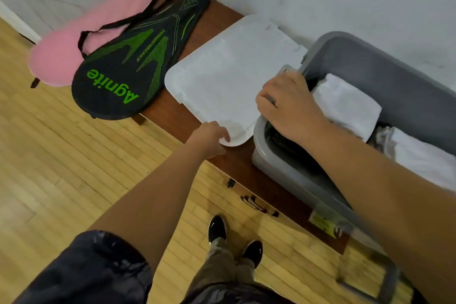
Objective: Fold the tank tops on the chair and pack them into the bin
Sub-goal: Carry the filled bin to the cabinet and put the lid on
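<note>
White folded tank tops (345, 103) lie in the grey bin (276, 163) on the bench (237, 163). Right hand (288, 106) grips the lid's (229, 76) edge, left hand (209, 138) pinches its corner; racket bags (118, 76) lie beside it. Bin's right end is cut off.

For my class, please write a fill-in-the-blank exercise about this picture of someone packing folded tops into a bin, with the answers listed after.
1. The left hand grips the near corner of the white ____.
2. The right hand rests at the rim of the grey ____.
3. The folded tank tops in the bin are ____ in colour.
4. The black racket bag carries lettering in ____.

Answers: lid; bin; white; green
</note>
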{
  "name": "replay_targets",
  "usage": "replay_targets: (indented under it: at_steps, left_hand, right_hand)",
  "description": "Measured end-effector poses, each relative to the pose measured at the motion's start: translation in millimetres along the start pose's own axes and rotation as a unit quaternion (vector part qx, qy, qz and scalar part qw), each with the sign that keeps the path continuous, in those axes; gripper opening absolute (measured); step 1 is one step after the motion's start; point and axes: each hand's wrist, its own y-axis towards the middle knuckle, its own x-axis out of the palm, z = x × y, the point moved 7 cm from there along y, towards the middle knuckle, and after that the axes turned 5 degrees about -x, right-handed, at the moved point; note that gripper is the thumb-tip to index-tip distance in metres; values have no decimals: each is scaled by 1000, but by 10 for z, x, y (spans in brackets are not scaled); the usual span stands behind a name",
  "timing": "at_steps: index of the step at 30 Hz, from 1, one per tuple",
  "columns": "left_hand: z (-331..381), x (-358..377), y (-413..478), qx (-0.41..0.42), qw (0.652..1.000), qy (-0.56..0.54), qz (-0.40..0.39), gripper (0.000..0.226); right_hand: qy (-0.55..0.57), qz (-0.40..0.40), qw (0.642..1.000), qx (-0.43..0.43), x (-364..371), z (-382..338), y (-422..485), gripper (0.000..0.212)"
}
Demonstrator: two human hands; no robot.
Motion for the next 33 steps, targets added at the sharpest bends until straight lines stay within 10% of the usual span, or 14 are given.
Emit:
replay_targets:
  at_steps: [14,21,33]
  left_hand:
    - [237,-64,-2,37,977,197,76,17]
    - [295,-498,-304,47,983,107,144,18]
    - [888,-2468,-1079,76,882,32,464,21]
  right_hand:
    - [-8,-42,999,-9,5,-23,-56,20]
    - [6,33,999,-4,-103,-95,-171,33]
    - [170,104,978,64,-738,-46,-360,50]
